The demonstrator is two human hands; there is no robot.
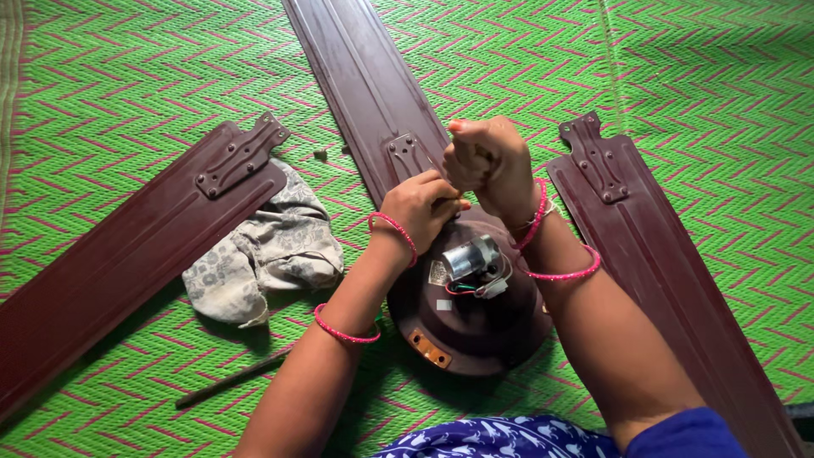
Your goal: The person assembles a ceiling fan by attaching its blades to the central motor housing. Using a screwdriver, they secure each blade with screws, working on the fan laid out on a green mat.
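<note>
green woven mat (127,76) covers the whole floor, probably to keep the parts clean. three maroon fan blades: left blade (127,246) and right blade (661,271) lie loose, well apart, while the middle blade (365,93) runs to the far side, its bracket end meeting the round motor housing (475,331) in the near centre, silver capacitor (471,256) facing up. right hand (487,161) is fisted tight around a thin tool, hard to identify; left hand (420,208) curls closed just beside, steadying at that joint. grey cloth (271,254) sits left.
</note>
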